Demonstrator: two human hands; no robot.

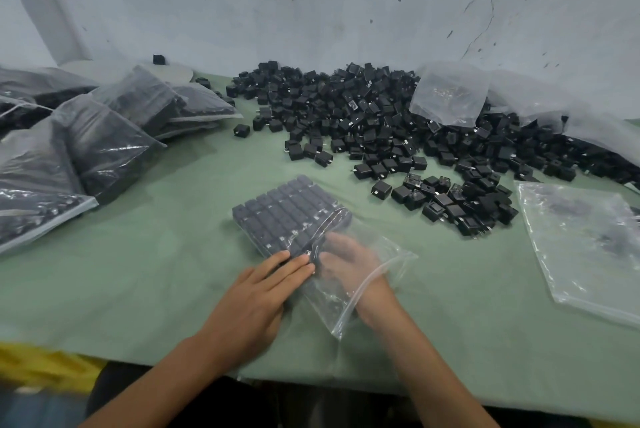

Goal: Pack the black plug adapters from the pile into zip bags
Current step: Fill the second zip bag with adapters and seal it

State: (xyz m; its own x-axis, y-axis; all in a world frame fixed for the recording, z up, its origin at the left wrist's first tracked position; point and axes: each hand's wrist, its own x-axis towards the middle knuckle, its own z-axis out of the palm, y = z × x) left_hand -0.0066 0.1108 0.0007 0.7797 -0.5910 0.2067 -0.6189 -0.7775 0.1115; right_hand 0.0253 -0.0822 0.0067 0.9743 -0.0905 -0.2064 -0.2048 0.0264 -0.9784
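A clear zip bag (367,289) lies in front of me on the green table (145,275), its far half filled with neat rows of black plug adapters (287,216). My left hand (256,299) lies flat on the outside of the bag, straight fingers pressing its near edge beside the packed rows. My right hand (349,264) is inside the bag through its open mouth, fingers blurred against the adapters; whether it holds one is unclear. A large loose pile of black adapters (381,126) spreads across the back and right of the table.
Several filled zip bags (104,136) are stacked at the left. Empty clear bags (585,247) lie at the right, and another clear bag (450,95) rests on the pile. A pale wall stands behind. The table's near edge runs just below my forearms.
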